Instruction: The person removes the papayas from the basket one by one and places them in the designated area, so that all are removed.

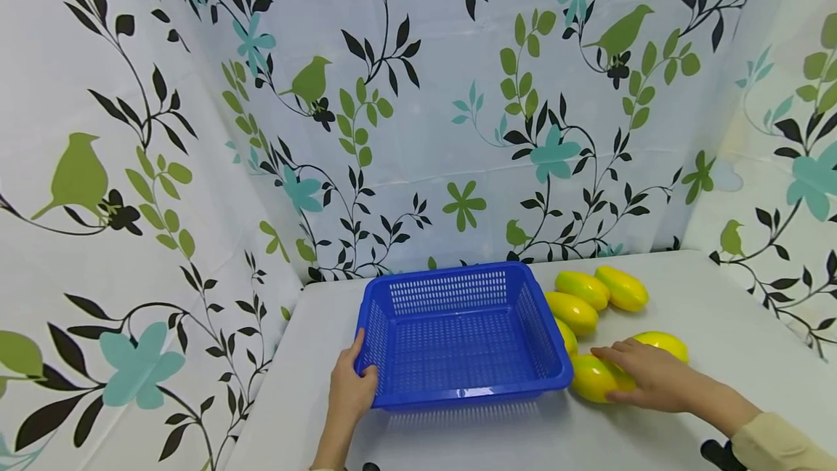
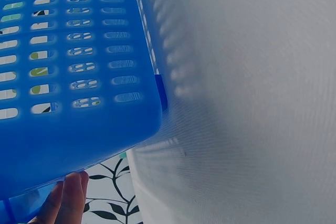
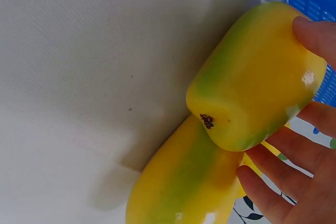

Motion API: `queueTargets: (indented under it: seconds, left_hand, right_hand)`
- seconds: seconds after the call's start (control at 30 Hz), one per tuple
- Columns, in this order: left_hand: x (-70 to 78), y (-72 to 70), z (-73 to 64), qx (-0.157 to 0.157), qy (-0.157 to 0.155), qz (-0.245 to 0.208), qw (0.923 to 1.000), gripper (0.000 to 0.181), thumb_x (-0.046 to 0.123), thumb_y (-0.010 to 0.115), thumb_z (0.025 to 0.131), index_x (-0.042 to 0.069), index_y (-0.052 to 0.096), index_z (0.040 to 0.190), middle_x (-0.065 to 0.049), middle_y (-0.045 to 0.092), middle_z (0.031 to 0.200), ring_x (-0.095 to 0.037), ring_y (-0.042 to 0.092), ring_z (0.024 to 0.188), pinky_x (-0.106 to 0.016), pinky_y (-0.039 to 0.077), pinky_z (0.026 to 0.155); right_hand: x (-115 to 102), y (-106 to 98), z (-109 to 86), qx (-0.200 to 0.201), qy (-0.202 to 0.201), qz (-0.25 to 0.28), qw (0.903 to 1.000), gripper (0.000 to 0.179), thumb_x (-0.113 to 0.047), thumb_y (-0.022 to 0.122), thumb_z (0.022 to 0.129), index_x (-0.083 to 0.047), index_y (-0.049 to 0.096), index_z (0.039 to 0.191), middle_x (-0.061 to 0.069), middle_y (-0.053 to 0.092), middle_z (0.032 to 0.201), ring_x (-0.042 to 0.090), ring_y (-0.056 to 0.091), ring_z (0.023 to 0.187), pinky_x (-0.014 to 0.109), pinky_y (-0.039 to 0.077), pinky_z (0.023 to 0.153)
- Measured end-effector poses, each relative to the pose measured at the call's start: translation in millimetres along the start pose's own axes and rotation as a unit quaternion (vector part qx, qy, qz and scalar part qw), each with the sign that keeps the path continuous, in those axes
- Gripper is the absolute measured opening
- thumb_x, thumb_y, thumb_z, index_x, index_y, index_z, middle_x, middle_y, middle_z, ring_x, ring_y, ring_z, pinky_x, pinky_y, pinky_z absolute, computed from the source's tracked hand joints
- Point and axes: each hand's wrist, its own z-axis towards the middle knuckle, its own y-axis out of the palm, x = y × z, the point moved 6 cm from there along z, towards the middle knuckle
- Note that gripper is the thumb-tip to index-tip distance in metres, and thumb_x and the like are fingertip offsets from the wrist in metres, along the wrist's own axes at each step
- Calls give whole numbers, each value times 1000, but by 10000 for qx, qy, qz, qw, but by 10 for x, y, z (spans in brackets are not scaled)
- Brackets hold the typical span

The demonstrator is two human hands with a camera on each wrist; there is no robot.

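A blue plastic basket point(image 1: 451, 344) with slotted walls sits on the table, with nothing inside it. My left hand point(image 1: 353, 384) grips its left rim near the front corner; in the left wrist view the fingertips point(image 2: 72, 195) show at the rim. My right hand point(image 1: 657, 376) holds a yellow mango point(image 1: 596, 378) beside the basket's front right corner. In the right wrist view, thumb and fingers lie on opposite sides of this mango point(image 3: 257, 77), which has green streaks and a dark stem end. Another mango point(image 3: 184, 182) lies right against it.
More yellow mangoes lie right of the basket: one point(image 1: 572, 312) by its wall, two farther back, including one point(image 1: 621, 288) at the right, and one point(image 1: 663, 344) behind my right hand. A patterned curtain point(image 1: 418, 129) encloses the white table point(image 1: 732, 311).
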Motion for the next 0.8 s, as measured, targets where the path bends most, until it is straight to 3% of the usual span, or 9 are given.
queueTargets:
  seconds: [0.43, 0.63, 0.8]
  left_hand:
    - [54, -13, 38, -20, 200, 7, 9998, 71, -1, 56, 79, 2, 43, 148, -28, 55, 126, -36, 56, 107, -54, 44, 90]
    - [108, -74, 77, 88, 599, 749, 9953, 64, 6, 61, 81, -3, 48, 143, -30, 56, 124, -46, 57, 112, -58, 46, 90]
    - [190, -158, 130, 309, 884, 1355, 9863, 62, 12, 66, 81, -5, 52, 139, -30, 55, 125, -46, 58, 109, -59, 48, 84]
  right_hand:
    - [12, -63, 20, -55, 185, 97, 9998, 68, -51, 74, 80, -6, 61, 130, 5, 64, 114, 25, 62, 95, 51, 52, 83]
    - [-4, -213, 66, 29, 265, 166, 9995, 66, -50, 71, 83, -4, 61, 130, 12, 63, 121, 30, 62, 100, 55, 50, 84]
    - [-48, -401, 149, 408, 227, -50, 9989, 67, -51, 68, 86, -5, 59, 133, 16, 59, 131, 37, 59, 114, 61, 45, 91]
